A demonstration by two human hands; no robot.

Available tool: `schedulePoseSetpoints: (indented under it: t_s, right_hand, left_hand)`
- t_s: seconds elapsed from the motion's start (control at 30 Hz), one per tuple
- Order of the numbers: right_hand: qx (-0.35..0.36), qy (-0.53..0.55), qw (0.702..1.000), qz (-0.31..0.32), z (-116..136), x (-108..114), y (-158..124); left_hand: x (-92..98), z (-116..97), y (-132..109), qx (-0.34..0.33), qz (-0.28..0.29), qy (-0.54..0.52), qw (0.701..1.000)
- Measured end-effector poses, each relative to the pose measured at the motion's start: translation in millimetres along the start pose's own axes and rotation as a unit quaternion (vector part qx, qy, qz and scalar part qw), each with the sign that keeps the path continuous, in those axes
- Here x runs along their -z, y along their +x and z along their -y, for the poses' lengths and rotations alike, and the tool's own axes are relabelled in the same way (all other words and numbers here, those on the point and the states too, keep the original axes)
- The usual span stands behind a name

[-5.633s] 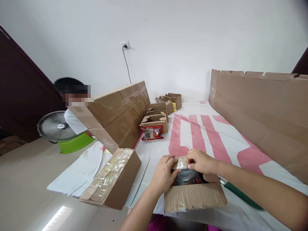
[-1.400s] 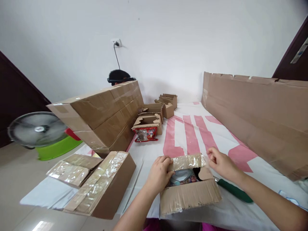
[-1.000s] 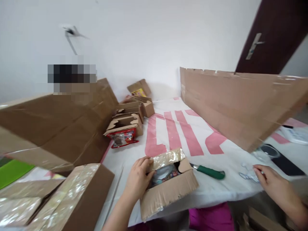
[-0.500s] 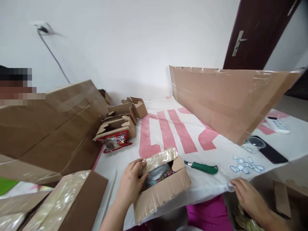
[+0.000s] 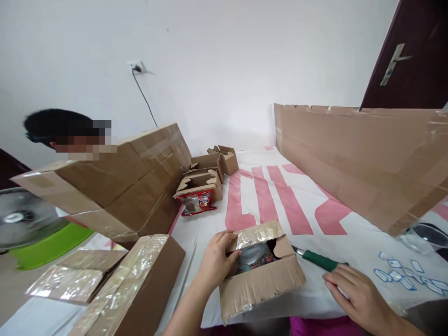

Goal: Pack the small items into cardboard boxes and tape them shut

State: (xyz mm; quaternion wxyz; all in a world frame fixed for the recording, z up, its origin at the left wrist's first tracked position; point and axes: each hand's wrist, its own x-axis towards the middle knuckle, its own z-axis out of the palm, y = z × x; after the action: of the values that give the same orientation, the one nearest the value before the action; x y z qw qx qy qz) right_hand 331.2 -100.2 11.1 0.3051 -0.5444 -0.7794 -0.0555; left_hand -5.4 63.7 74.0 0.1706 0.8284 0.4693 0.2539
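Observation:
My left hand [image 5: 216,261] grips the left end of a small cardboard box [image 5: 264,287], with its fingertips inside the opening. The box is tilted near the table's front edge. Through its open top shows a colourful packet [image 5: 262,260] with a pale round part; I cannot make out its kind. Right of the box lies a knife [image 5: 318,259] with a green handle, its metal blade end beside the box. My right hand [image 5: 360,296] is by the handle's end, fingers stretched forward and nothing visible in them. Whether it touches the handle is unclear.
Small blue-edged tags [image 5: 408,275] lie at the right, near a clear plastic cup [image 5: 418,238]. Large cardboard panels stand left [image 5: 140,177] and right [image 5: 350,154]. Open boxes [image 5: 199,182] and a red snack packet [image 5: 198,203] sit further back. Another person [image 5: 58,125] is behind the left panel.
My right hand has left the cloth at the table's edge and moved beside the knife's handle. My left hand still grips the box. The view has turned left.

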Motion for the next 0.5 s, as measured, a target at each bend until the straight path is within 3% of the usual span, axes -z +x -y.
schedulePoseSetpoints:
  t_s: [0.1,0.2,0.4,0.5]
  right_hand:
    - [0.008,0.049,0.998,-0.027,3.4,0.6,38.0]
    - [0.058,0.097,0.993,-0.040,6.7,-5.2,62.2]
    - [0.127,0.131,0.980,0.077,20.9,-17.9,90.4]
    - [0.128,0.134,0.972,0.142,29.1,-14.4,101.8]
  left_hand:
    - [3.6,-2.8,-0.6,0.005,0.000,-0.010,1.000]
    - [8.8,-3.7,3.2,0.031,0.002,-0.023,0.999]
    - [4.5,20.9,36.9,0.146,-0.098,-0.015,0.984]
    - [-0.8,32.0,50.9,0.171,-0.107,0.020,0.979]
